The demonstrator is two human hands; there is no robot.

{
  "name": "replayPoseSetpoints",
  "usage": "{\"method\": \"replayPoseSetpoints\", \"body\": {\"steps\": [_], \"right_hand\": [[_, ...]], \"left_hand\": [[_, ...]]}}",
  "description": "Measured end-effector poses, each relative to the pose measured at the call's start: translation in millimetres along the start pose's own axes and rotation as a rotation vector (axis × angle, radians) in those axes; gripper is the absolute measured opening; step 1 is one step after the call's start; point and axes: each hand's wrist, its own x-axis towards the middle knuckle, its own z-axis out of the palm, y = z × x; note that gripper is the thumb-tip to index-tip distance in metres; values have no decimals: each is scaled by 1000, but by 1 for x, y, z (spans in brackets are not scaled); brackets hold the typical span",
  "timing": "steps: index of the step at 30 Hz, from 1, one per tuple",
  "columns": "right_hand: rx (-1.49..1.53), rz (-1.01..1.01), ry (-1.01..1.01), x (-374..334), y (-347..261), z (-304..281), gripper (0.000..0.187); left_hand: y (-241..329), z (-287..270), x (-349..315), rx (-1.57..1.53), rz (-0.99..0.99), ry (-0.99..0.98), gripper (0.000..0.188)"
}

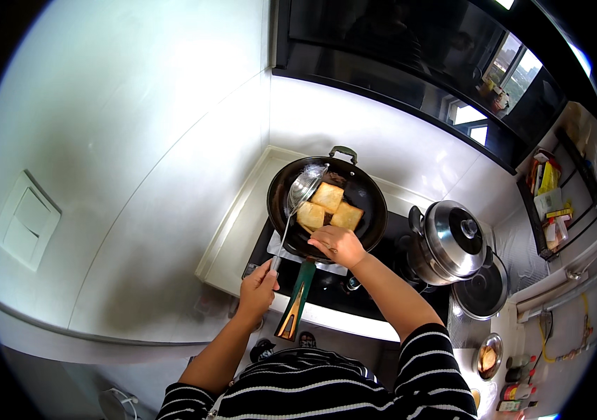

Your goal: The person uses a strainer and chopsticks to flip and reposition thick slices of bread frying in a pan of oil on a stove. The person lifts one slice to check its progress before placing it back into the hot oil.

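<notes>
My left hand (259, 288) is closed around the handle of a metal skimmer (305, 183). Its round bowl rests at the upper left inside a dark wok (371, 197). Several golden-brown square slices of food (328, 197) lie in the wok, partly overlapping; whether they are bread or tofu I cannot make out. Over the wok's near rim is my right hand (337, 246), fingers pinched together just below the slices. Whatever it holds, if anything, is hidden by the fingers. The wok's green and wooden handle (297, 297) points toward me between my arms.
A lidded steel pot (452, 241) stands on the black hob (375, 276) at the right. Behind it is a round dark lid or pan (482, 287). A small bowl of food (489, 357) and several bottles (519, 390) sit farther right. A tiled wall (158, 168) borders the left.
</notes>
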Motion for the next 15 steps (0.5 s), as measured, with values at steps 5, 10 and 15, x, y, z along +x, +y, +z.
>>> {"method": "replayPoseSetpoints", "body": {"steps": [5,10,15], "right_hand": [[-36,-50,13,-4,12,-7,16],[-76,-108,32,-4,19,-9,16],[-207,-227,-37,-3,23,-5,14]], "left_hand": [[-1,-1,-2,-22,-10,3,35],[-1,1,-1,-7,-1,2,34],[-4,3,5,-21,-2,-15,34]]}}
